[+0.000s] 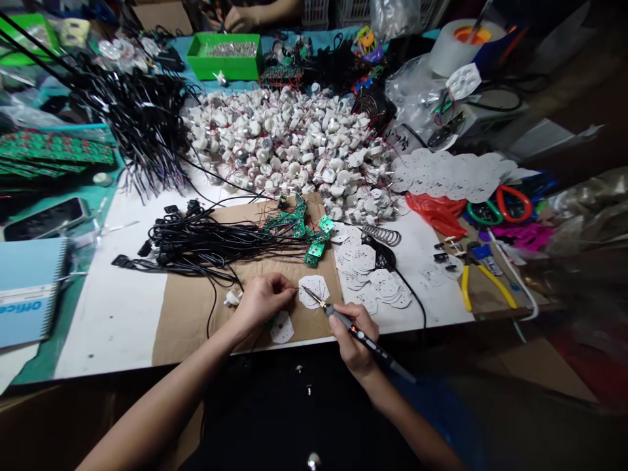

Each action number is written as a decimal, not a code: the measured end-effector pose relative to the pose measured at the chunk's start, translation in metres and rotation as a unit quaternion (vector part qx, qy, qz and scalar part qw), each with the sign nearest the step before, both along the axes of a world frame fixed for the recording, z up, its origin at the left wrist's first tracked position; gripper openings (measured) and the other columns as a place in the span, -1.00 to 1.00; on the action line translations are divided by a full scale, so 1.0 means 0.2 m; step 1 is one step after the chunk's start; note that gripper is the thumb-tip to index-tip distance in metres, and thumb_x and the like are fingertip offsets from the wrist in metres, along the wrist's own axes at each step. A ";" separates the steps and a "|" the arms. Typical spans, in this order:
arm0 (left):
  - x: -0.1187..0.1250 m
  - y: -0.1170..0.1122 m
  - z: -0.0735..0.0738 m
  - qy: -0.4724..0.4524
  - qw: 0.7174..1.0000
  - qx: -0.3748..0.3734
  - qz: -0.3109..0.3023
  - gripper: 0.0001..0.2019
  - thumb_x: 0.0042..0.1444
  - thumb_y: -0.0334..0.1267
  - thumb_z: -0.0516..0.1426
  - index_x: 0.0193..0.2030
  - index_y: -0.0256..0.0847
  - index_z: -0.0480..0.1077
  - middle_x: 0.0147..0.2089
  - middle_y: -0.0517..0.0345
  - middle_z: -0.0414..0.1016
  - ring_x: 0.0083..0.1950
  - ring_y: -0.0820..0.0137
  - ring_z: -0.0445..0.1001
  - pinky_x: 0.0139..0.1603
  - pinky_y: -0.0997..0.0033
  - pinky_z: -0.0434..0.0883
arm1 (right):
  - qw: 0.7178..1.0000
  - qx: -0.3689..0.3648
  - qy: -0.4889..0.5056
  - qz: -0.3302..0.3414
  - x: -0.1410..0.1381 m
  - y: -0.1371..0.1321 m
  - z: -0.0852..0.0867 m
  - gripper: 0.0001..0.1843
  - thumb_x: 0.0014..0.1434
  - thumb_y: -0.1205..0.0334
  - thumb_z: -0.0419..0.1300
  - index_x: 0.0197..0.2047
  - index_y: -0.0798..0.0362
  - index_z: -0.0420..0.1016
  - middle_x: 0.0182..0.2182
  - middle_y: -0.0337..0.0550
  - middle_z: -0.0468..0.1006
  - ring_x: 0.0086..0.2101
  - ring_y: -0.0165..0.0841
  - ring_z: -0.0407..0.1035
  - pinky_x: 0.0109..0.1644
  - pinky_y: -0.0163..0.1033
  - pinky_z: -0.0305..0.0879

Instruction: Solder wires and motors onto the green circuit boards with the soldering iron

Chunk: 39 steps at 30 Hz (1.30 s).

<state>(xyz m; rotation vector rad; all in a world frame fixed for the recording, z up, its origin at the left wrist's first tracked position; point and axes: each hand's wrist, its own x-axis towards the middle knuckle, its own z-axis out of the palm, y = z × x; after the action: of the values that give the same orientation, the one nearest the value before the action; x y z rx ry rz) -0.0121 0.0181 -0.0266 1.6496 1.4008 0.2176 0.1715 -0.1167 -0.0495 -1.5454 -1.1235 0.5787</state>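
My right hand (pixel 354 335) is closed round a dark soldering iron (pixel 343 319), its tip resting on a small white round circuit board (pixel 314 291) on the brown cardboard sheet (pixel 196 307). My left hand (pixel 262 299) is pinched just left of that board, gripping something thin I cannot make out. Another white round board (pixel 282 327) lies under my left wrist.
A bundle of black cables (pixel 196 242) and green circuit boards (pixel 304 229) lie behind my hands. A heap of white parts (pixel 294 144) fills the table middle. White round boards (pixel 373 275), yellow-handled pliers (pixel 483 275), a green tray (pixel 228 55), a blue notebook (pixel 27 288). Another person's hand (pixel 240 18) at the far edge.
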 end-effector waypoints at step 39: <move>0.01 -0.02 0.01 0.016 0.999 0.045 -0.024 -0.91 0.06 -0.43 0.21 -0.41 -0.21 0.53 -0.43 0.23 0.60 -0.38 0.42 0.51 -0.33 0.49 0.31 | 0.996 -0.031 0.083 0.004 0.01 -0.02 -0.06 -0.85 0.32 0.16 0.25 -0.08 0.01 0.54 -0.54 -0.32 0.55 -0.60 -0.39 0.46 -0.51 -0.31 0.39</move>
<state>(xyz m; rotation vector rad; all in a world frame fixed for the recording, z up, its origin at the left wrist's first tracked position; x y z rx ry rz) -0.0099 0.0144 -0.0254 1.7662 1.3921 0.2305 0.1729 -0.1216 -0.0610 -1.5166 -0.9948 0.7399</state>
